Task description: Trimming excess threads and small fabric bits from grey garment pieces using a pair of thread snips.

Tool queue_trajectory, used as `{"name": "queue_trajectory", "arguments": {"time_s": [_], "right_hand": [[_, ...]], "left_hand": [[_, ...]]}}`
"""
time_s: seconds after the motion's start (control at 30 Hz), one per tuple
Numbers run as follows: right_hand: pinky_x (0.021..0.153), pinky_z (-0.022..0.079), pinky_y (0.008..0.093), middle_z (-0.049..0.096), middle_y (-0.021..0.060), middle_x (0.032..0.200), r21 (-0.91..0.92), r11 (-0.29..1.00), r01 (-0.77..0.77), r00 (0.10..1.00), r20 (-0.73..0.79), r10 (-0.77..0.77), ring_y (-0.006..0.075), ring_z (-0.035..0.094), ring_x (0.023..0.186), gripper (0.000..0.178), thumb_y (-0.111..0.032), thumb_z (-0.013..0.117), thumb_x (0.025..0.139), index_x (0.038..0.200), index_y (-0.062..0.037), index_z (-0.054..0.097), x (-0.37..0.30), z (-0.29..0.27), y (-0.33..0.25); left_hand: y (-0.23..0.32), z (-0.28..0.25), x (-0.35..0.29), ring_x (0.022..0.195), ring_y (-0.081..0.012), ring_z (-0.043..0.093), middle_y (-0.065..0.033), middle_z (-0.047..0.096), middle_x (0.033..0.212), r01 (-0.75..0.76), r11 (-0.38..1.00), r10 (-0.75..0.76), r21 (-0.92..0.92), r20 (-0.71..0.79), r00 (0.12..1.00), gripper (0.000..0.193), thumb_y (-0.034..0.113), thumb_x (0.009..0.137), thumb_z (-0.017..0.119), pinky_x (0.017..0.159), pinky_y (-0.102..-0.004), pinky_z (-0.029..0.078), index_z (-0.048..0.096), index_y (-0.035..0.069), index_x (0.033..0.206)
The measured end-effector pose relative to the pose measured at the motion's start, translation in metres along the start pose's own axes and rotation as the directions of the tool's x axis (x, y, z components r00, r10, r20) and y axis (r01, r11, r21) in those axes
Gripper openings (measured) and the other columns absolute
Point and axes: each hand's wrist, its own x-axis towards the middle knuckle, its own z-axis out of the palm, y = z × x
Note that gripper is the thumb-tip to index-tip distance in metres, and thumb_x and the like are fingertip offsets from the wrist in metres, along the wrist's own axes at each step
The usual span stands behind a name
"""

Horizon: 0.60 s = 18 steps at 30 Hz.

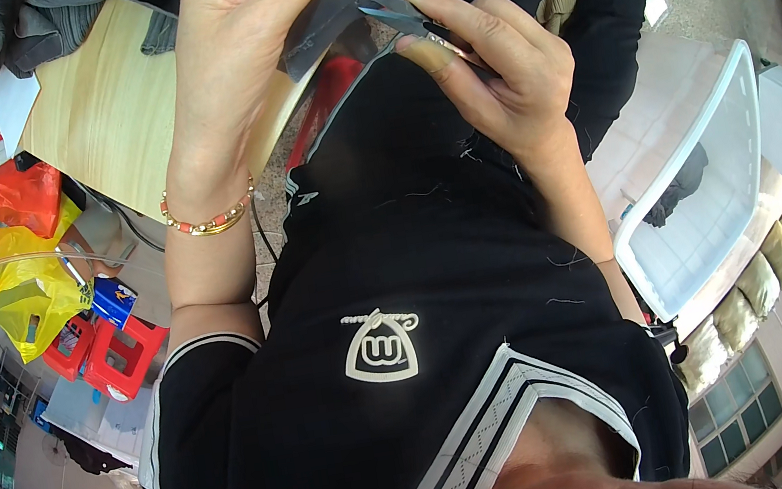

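Note:
At the top of the view my left hand [235, 45] is closed on a dark grey piece of cloth [346, 13], its thumb along the cloth's edge; the fingertips are partly cut off by the frame. My right hand [510, 60] grips a small pair of thread snips [392, 14] between thumb and fingers. The blades point left and lie close to the cloth's stitched edge. Whether they touch it I cannot tell. Both hands are above my lap, over black trousers.
A pale wooden table [107, 105] is on the left, with grey garments [46, 33] at its far end. Beyond it are a yellow plastic bag [24, 289], a red bag [10, 195] and a red stool [125, 360]. On the right stands a white plastic bin [691, 220] with dark cloth inside.

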Motion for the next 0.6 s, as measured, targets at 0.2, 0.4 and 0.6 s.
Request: {"name": "queue_trajectory", "arguments": {"time_s": [0.2, 0.4, 0.6], "right_hand": [[0.047, 0.031, 0.0232, 0.048, -0.0009, 0.065, -0.012, 0.999, 0.037, 0.999, 0.007, -0.037, 0.0066, 0.042, 0.053, 0.043, -0.009, 0.089, 0.076, 0.117, -0.0030, 0.076, 0.001, -0.001, 0.001], [0.047, 0.045, 0.0245, 0.059, -0.0001, 0.069, -0.077, 0.997, -0.012, 1.000, 0.024, 0.014, 0.0095, 0.056, 0.052, 0.041, -0.015, 0.089, 0.073, 0.112, -0.0083, 0.077, 0.002, -0.004, -0.001], [0.048, 0.045, 0.0251, 0.059, 0.0014, 0.069, -0.022, 1.000, -0.011, 0.999, 0.035, 0.012, 0.0105, 0.056, 0.053, 0.040, -0.013, 0.088, 0.074, 0.112, -0.0072, 0.077, 0.002, -0.003, 0.004]], "left_hand": [[0.002, 0.000, 0.000, 0.080, -0.0061, 0.066, -0.0035, 0.071, 0.092, 0.007, 1.000, -0.007, 0.022, 0.004, 1.000, 0.007, 0.002, 0.101, 0.061, 0.074, -0.0187, 0.052, 0.063, 0.000, 0.108], [-0.009, -0.007, 0.009, 0.080, -0.0060, 0.066, -0.0035, 0.071, 0.092, 0.009, 1.000, -0.010, 0.022, 0.021, 1.000, 0.007, 0.003, 0.102, 0.061, 0.074, -0.0181, 0.052, 0.063, 0.000, 0.107], [0.001, 0.001, 0.000, 0.082, -0.0059, 0.066, -0.0032, 0.071, 0.094, 0.028, 1.000, -0.028, -0.003, 0.018, 0.999, 0.007, 0.003, 0.102, 0.060, 0.075, -0.0185, 0.052, 0.063, 0.000, 0.108]]}}
